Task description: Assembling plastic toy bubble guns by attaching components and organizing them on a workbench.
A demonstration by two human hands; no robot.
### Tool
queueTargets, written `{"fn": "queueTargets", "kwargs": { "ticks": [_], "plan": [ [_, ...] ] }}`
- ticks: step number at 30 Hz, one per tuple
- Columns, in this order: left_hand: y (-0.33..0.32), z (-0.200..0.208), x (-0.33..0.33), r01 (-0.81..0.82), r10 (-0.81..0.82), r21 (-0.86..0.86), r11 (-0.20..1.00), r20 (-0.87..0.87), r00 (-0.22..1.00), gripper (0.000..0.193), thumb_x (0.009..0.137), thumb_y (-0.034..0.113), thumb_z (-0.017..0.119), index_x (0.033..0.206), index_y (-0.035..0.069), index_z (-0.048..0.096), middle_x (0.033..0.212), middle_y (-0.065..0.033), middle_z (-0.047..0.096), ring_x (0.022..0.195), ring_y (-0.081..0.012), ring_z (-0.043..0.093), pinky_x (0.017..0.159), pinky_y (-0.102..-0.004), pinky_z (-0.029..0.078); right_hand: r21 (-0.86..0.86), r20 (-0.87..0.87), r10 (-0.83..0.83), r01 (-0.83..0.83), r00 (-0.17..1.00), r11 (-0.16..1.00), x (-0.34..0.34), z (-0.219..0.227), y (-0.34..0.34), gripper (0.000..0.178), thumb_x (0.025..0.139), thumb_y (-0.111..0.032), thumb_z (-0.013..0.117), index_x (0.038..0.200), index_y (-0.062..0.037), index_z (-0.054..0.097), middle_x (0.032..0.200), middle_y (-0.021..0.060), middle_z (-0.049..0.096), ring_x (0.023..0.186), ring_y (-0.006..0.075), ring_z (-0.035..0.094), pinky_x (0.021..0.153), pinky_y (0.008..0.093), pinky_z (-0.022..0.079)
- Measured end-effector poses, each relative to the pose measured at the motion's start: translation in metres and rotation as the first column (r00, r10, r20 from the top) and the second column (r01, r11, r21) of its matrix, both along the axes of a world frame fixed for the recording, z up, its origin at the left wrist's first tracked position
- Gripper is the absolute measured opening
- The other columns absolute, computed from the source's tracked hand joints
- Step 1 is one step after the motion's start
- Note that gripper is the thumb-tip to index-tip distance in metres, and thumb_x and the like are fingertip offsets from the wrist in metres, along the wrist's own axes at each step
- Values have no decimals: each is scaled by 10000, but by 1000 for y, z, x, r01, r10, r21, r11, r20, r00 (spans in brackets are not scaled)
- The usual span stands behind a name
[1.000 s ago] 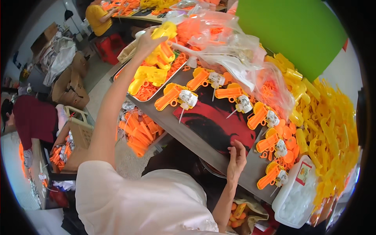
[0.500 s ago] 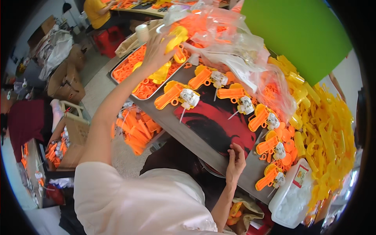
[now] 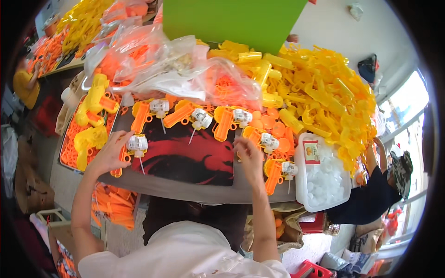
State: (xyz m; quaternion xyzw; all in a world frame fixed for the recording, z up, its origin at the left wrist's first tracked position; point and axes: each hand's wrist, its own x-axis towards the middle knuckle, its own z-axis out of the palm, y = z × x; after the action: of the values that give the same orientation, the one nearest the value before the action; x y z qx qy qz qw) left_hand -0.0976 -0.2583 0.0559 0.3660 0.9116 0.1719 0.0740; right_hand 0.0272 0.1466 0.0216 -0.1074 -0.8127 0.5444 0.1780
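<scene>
Crowded surface (image 3: 185,187) with a dark red-and-black mat, heaped yellow plastic parts (image 3: 324,92) behind and clear bags of orange pieces (image 3: 153,60) at the back left. Left hand (image 3: 109,155) spread over an orange toy gun with a white trigger unit (image 3: 134,148) at the near left edge, touching it, fingers loosely curled. Right hand (image 3: 248,155) well apart from the left, fingers pinched just beside another orange toy gun (image 3: 259,139); grip unclear. White tub of clear pieces (image 3: 324,178) to its right.
</scene>
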Motion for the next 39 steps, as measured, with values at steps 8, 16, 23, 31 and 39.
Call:
{"fn": "queueTargets", "kwargs": {
  "ticks": [8,16,23,31,39],
  "plan": [
    [67,13,34,182,-176,147,972,-53,983,890,629,225,827,1401,60,418,1286,-168,428,1214,-343,426,1036,-386,390,325,-345,-340,451,875,831,-121,37,131,247,918,-61,547,1155,-31,607,1008,137,660,851,234,623,741,343,487],
    [155,-10,63,408,-379,213,888,-163,911,900,656,278,805,1428,96,380,1278,-172,442,1193,-355,443,1028,-461,379,797,-298,-134,324,945,510,-196,54,143,297,777,-32,637,1072,-53,614,1098,109,596,1091,349,497,883,448,466],
    [174,-25,60,403,-382,155,902,-147,912,926,661,280,808,1443,110,344,1279,-186,420,1211,-365,415,1038,-463,365,897,-261,12,238,965,373,-178,25,129,172,727,-56,666,898,-58,646,1013,90,611,1037,316,524,846,410,479],
    [180,-28,63,397,-378,170,902,-134,916,914,670,269,817,1440,102,352,1283,-182,397,1216,-361,401,1043,-451,363,823,-255,-22,229,967,519,-161,29,127,162,763,-110,683,904,-43,638,960,106,626,1002,312,543,815,398,471],
    [175,-30,67,390,-368,168,905,-147,918,907,680,297,812,1441,104,357,1289,-181,394,1221,-361,390,1052,-445,355,606,-205,149,6,967,795,-122,43,122,189,847,-162,669,959,-21,611,906,133,605,861,297,578,758,407,460]
  ]
}}
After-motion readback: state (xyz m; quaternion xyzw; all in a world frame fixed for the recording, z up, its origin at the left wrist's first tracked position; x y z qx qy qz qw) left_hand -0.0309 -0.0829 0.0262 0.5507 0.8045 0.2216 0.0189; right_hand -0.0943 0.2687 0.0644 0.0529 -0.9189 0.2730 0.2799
